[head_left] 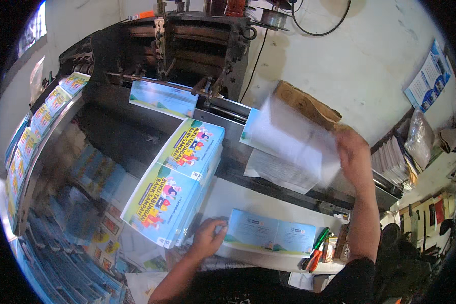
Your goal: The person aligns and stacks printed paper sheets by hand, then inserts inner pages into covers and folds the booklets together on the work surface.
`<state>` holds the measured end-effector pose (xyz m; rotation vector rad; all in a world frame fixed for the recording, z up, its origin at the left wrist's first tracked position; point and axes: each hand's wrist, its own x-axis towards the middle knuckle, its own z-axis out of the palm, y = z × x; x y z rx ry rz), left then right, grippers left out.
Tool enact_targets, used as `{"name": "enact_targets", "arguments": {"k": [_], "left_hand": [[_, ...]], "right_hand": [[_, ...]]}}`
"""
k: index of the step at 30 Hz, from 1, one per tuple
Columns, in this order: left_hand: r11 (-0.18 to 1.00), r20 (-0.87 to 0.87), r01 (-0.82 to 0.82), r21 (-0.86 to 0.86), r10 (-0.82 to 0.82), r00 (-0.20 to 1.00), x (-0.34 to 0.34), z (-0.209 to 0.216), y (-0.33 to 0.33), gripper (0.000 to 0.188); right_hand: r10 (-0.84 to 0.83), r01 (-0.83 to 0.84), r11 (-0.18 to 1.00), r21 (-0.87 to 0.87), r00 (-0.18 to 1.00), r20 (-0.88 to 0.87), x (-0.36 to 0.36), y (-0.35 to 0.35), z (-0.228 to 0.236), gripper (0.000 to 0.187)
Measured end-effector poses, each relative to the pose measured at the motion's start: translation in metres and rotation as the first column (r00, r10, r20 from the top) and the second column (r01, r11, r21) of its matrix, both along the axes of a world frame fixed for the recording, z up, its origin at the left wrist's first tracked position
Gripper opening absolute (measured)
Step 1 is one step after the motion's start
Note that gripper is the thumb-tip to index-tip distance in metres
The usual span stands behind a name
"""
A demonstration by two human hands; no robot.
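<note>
Ideally, the right hand point(352, 152), its grip clamped on white sheets point(294, 144) beside the brown cardboard point(306, 104), should hold their edges square. Blur hides the sheet count; whether the left hand point(207, 239) pinches the blue cover point(256, 238) on the worktop point(228, 195), I cannot tell.

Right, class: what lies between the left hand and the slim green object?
In the head view, blue printed paper lies between the left hand and the slim green object.
</note>
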<state>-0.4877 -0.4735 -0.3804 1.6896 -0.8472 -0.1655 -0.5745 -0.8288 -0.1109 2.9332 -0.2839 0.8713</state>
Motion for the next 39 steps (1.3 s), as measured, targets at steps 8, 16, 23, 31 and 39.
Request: {"name": "enact_targets", "arguments": {"k": [8,16,23,31,39], "left_hand": [[1.0,-0.065,0.009,-0.029,-0.011,0.998,-0.002,0.003,0.0,0.02],[0.999,-0.072,0.017,0.044,-0.013,0.997,-0.005,0.007,0.004,0.02],[0.999,-0.009,-0.017,0.028,0.017,1.0,-0.004,-0.003,0.0,0.021],[1.0,-0.048,0.001,-0.024,-0.002,0.999,-0.005,0.0,-0.003,0.019],[0.997,-0.086,-0.064,-0.043,0.061,0.994,-0.005,0.002,0.001,0.019]], "right_hand": [[0.101,-0.068,0.923,-0.378,0.992,0.069,0.062,-0.048,-0.084,0.041],[0.204,-0.167,0.979,0.121,0.866,-0.457,-0.026,0.029,-0.173,0.026],[0.208,-0.124,0.978,0.169,0.672,-0.711,-0.119,0.124,-0.172,0.068],[0.42,-0.125,0.905,0.407,0.413,-0.808,-0.115,0.106,-0.151,0.036],[0.204,-0.015,0.904,0.427,0.892,-0.402,-0.052,0.026,-0.03,0.018]]}}
